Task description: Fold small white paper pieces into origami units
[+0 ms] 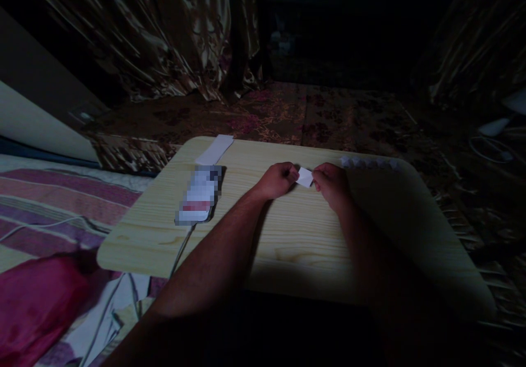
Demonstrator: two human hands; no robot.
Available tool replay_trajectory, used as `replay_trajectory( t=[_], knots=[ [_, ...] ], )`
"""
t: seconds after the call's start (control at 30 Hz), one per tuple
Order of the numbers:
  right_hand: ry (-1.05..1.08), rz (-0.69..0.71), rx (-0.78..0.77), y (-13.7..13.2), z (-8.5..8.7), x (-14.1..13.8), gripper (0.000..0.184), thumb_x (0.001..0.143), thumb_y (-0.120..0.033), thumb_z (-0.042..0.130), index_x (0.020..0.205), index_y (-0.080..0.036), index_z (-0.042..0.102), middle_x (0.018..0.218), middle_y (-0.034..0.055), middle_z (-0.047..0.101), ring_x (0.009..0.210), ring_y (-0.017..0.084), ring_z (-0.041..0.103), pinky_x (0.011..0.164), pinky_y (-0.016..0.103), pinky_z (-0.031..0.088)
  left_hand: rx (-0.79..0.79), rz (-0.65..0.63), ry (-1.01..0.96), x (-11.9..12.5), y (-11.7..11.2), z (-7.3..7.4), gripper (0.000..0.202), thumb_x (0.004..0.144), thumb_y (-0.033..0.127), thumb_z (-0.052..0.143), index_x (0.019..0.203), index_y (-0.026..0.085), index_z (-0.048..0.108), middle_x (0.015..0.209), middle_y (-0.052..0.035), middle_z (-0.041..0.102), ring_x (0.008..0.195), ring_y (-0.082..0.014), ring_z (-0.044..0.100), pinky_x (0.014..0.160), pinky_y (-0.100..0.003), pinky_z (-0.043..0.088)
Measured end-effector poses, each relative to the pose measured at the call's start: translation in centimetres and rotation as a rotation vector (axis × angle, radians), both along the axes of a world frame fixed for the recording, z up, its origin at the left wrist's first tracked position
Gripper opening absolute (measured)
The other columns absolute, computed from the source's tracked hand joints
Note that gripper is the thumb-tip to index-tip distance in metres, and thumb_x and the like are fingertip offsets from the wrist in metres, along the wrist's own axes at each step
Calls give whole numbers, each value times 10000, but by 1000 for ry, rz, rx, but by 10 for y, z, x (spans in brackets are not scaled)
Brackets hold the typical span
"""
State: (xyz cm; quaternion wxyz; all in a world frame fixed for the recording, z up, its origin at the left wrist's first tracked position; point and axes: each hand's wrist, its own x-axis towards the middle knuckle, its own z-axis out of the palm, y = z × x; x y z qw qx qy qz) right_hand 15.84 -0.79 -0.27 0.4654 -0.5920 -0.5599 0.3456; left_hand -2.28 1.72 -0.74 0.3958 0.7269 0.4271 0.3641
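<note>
The left hand point(280, 181) holds its fingers close together at the left corner of a small white paper point(304, 177), and the right hand point(331, 183) pinches the same paper at its right side, so the piece is stretched between the two hands, just above or on the wooden table point(296, 241); which of these, I cannot tell. The paper looks flat and four-sided, with corners turned up and down, and whether it already has folds is too small to see. Close beyond the right hand, along the far right edge of the table, stand some small white pieces point(370, 162) in a row, about five; they look compact and shaped, so I judge that these are finished ones, while the paper in the hands is not yet like them. Farther to the left, at the far left edge, lies a white paper strip point(214, 149), perhaps several in a stack, which no hand touches; it seems to be material that is left unused, but how many pieces remain cannot be counted. Nearer than the strip lies a phone point(199, 194) with a white cable point(181, 252), apart from both hands.
</note>
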Motion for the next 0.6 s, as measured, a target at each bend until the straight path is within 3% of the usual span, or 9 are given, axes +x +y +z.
replay_trajectory(
  t=[0.6],
  knots=[
    [-37, -7, 14, -1, 1, 0, 140, 718, -309, 560, 704, -178, 606, 492, -28, 566, 450, 121, 502, 446, 221, 368, -21, 53, 33, 1, 1, -3, 188, 752, 328, 585, 745, 148, 637, 662, -7, 583, 618, -124, 485, 584, -243, 362]
  ],
)
